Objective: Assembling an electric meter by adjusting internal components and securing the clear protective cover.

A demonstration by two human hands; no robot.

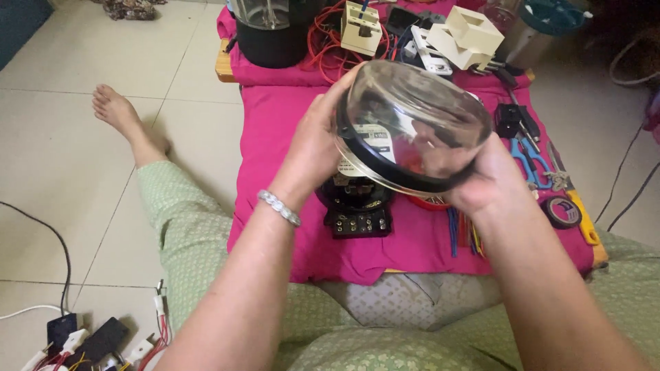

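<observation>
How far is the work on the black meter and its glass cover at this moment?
Done: the clear glass cover with its black rim is off the black meter base, which lies uncovered on the pink cloth. In hand: the left hand and right hand both grip the cover above the base. Left: the scissors and tape roll lie untouched beside them.

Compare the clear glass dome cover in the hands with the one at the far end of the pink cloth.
The clear glass dome cover with a black rim is tilted, gripped by the left hand and the right hand. The second clear dome on a black base stands upright, untouched, cut off by the frame. Both are transparent over black.
</observation>
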